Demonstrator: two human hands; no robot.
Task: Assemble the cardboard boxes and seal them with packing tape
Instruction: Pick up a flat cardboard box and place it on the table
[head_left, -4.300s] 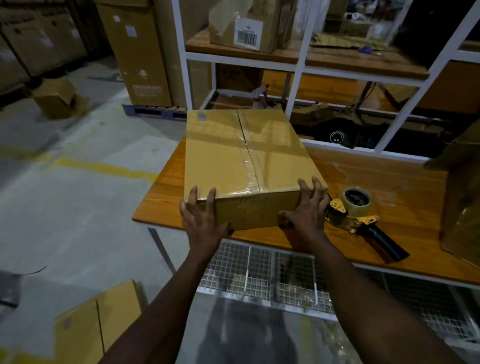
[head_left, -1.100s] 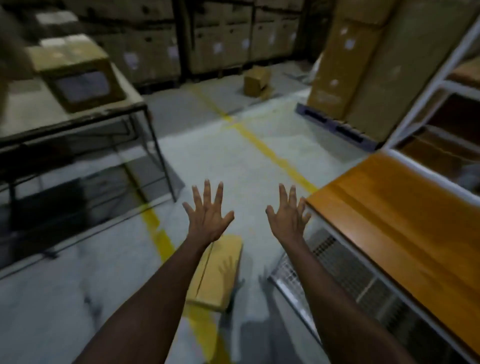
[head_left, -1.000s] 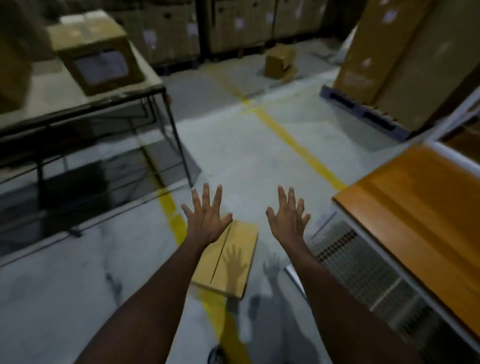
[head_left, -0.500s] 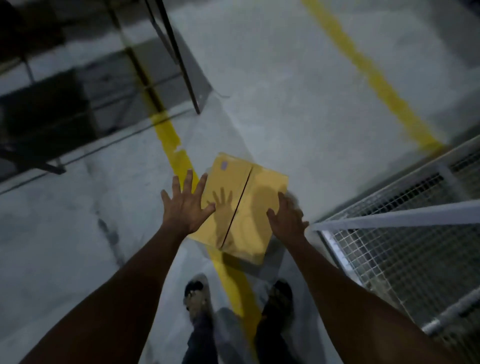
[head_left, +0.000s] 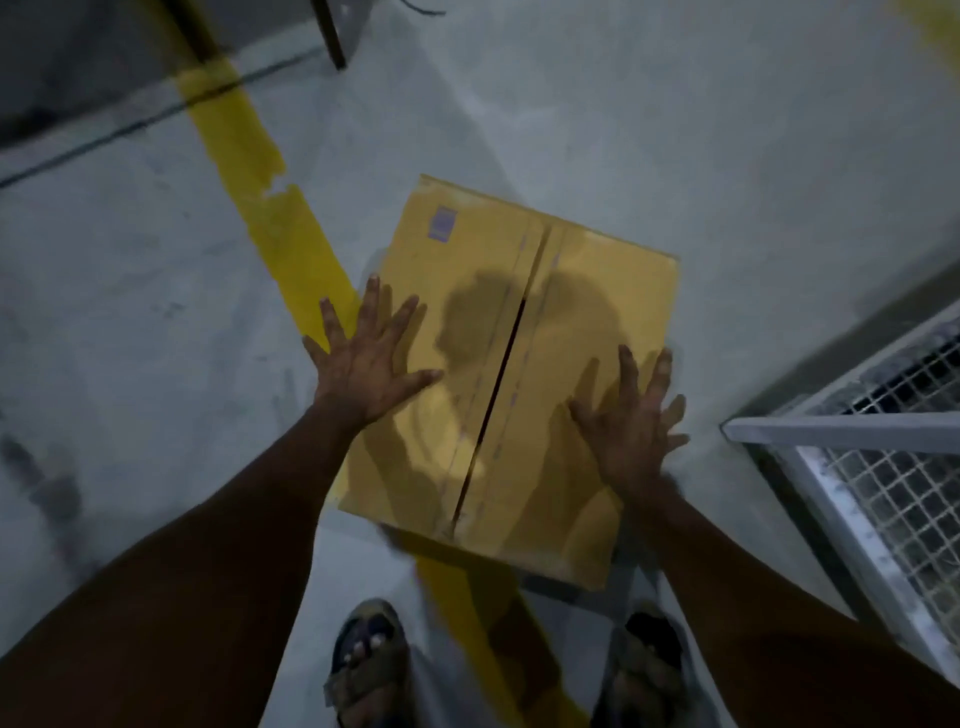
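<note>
left grip (head_left: 369, 371): fingers splayed, palm down | right grip (head_left: 631, 431): fingers splayed, palm down

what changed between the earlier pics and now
Both hands let go of the taped box on the table. The person turned away and bent down, bringing the left hand and right hand down over the flat cardboard on the floor, fingers spread; contact is unclear. The cardboard stays flat across the yellow line, and neither hand grips anything.
</note>
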